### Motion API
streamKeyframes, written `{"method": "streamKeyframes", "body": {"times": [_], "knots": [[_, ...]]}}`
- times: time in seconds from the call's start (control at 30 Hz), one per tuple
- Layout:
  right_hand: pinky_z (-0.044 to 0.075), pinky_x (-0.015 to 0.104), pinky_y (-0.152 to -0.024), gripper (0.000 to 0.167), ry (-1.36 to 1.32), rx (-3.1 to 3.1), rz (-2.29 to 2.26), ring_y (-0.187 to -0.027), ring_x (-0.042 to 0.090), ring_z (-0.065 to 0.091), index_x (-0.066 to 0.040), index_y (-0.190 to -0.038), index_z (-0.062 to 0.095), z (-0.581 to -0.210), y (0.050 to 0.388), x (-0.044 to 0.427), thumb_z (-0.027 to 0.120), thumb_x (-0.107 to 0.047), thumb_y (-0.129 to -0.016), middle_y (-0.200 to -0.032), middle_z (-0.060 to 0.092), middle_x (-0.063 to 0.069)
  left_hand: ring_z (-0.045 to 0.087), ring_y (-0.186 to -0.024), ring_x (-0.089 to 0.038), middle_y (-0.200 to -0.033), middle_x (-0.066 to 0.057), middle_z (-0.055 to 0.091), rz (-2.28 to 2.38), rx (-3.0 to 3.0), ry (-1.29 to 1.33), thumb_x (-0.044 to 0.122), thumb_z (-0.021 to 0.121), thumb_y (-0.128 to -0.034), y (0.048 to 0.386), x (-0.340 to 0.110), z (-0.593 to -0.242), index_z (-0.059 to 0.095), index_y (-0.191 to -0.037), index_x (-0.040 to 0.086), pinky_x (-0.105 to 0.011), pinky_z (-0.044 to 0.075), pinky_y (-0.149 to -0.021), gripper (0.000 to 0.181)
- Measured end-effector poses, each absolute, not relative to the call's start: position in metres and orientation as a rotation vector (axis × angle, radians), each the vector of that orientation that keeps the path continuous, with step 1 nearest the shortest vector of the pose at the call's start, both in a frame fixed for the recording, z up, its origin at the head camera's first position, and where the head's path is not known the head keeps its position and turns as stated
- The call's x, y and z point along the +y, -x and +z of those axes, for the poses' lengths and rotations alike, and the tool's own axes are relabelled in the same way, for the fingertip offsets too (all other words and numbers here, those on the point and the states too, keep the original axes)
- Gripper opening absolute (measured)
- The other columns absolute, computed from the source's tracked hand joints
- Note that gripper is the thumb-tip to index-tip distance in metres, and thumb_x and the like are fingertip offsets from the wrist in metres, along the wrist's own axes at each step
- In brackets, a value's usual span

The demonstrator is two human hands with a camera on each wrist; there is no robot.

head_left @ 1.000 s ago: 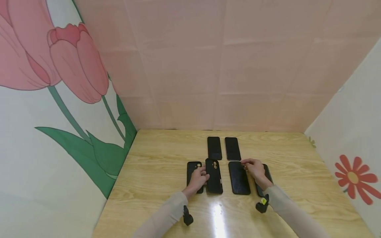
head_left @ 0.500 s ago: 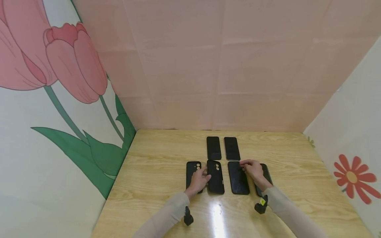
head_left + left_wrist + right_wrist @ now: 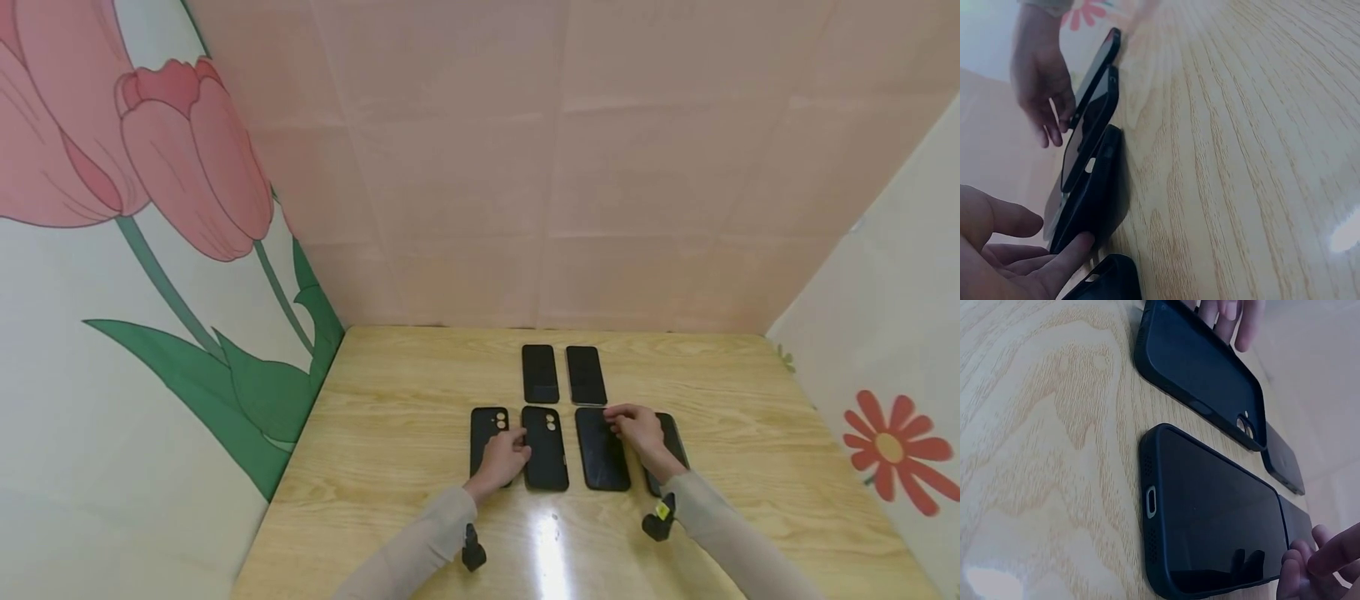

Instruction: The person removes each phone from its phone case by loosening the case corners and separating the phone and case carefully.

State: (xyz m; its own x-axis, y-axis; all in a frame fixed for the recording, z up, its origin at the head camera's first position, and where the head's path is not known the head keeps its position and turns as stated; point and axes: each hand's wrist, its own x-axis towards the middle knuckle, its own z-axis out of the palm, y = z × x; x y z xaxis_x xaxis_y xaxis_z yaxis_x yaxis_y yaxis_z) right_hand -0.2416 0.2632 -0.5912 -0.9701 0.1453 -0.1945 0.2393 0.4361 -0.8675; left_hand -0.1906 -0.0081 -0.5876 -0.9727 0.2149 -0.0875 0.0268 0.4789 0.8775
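A black phone case (image 3: 546, 467) with camera holes stands slightly tilted on the table, its hollow inside visible in the right wrist view (image 3: 1191, 356). My left hand (image 3: 502, 458) touches its left side; in the left wrist view an extended finger (image 3: 1072, 259) meets the case while the thumb stays apart. Under that hand lies a second black case (image 3: 482, 437), partly covered. To the right lies a phone (image 3: 602, 458) in a dark cover, screen up. My right hand (image 3: 637, 429) is at its upper right corner, fingers loosely bent, gripping nothing visible.
Two dark phones, one left (image 3: 540, 371) and one right (image 3: 586, 375), lie side by side farther back. Another dark phone (image 3: 675, 442) lies partly under the right forearm. A pink-covered wall (image 3: 555, 208) rises behind the wooden table (image 3: 405, 375).
The black case beside my left hand has tipped down from a steeper lean and shifted slightly right. My right hand has barely moved.
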Motion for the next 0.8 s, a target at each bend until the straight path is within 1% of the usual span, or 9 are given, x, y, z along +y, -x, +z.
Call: {"method": "streamKeyframes", "body": {"times": [0.2,0.3,0.43,0.53,0.6,0.7,0.8], "knots": [[0.05,0.025,-0.062,0.025,-0.337,2.663,-1.468,-0.078,0.021,0.065,0.008,-0.108,0.069,-0.589,0.239,0.264,0.051,0.002,-0.093,-0.1,0.071,0.019,0.064,-0.111,-0.03,-0.122,-0.021,0.065,1.485,2.564,-0.183,0.004,0.06,-0.0957,0.189,-0.009,-0.586,0.057,-0.134,-0.005,-0.045,0.053,-0.09,0.039],[0.049,0.025,-0.061,0.024,-0.323,2.691,-1.406,-0.079,0.022,0.067,0.007,-0.108,0.07,-0.588,0.238,0.265,0.052,0.001,-0.093,-0.102,0.071,0.019,0.066,-0.101,-0.028,-0.123,-0.02,0.064,1.486,2.566,-0.164,0.003,0.058,-0.0963,0.188,-0.01,-0.585,0.057,-0.134,-0.004,-0.046,0.052,-0.089,0.039],[0.047,0.027,-0.062,0.021,-0.295,2.748,-1.305,-0.075,0.02,0.066,0.005,-0.108,0.07,-0.587,0.237,0.266,0.057,-0.003,-0.094,-0.098,0.071,0.018,0.067,-0.096,-0.025,-0.12,-0.017,0.066,1.511,2.574,-0.154,0.002,0.057,-0.0959,0.188,-0.012,-0.586,0.061,-0.13,-0.003,-0.042,0.054,-0.086,0.035],[0.043,0.031,-0.065,0.021,-0.268,2.83,-1.179,-0.073,0.019,0.063,0.002,-0.108,0.071,-0.587,0.236,0.267,0.06,-0.007,-0.092,-0.093,0.071,0.014,0.067,-0.098,-0.022,-0.114,-0.015,0.069,1.556,2.576,-0.158,0.002,0.059,-0.0952,0.187,-0.013,-0.587,0.065,-0.124,-0.003,-0.035,0.056,-0.079,0.03],[0.042,0.035,-0.067,0.024,-0.242,2.872,-1.116,-0.075,0.022,0.061,0.003,-0.11,0.069,-0.587,0.236,0.267,0.061,-0.008,-0.091,-0.092,0.07,0.013,0.069,-0.091,-0.024,-0.109,-0.016,0.07,1.613,2.535,-0.168,0.002,0.059,-0.0956,0.186,-0.015,-0.587,0.065,-0.122,-0.003,-0.032,0.057,-0.072,0.027],[0.045,0.043,-0.074,0.029,-0.212,2.913,-1.05,-0.083,0.029,0.062,0.005,-0.114,0.066,-0.588,0.236,0.266,0.062,-0.008,-0.088,-0.096,0.069,0.016,0.069,-0.085,-0.026,-0.103,-0.017,0.069,1.695,2.437,-0.165,0.001,0.058,-0.097,0.186,-0.017,-0.588,0.064,-0.121,-0.005,-0.035,0.057,-0.066,0.025],[0.048,0.05,-0.079,0.034,-0.179,2.935,-1.006,-0.09,0.035,0.064,0.009,-0.116,0.062,-0.589,0.236,0.265,0.066,-0.009,-0.087,-0.1,0.068,0.021,0.068,-0.084,-0.029,-0.102,-0.018,0.069,1.749,2.363,-0.161,0.0,0.058,-0.0973,0.185,-0.019,-0.587,0.063,-0.121,-0.006,-0.04,0.058,-0.066,0.025]]}}
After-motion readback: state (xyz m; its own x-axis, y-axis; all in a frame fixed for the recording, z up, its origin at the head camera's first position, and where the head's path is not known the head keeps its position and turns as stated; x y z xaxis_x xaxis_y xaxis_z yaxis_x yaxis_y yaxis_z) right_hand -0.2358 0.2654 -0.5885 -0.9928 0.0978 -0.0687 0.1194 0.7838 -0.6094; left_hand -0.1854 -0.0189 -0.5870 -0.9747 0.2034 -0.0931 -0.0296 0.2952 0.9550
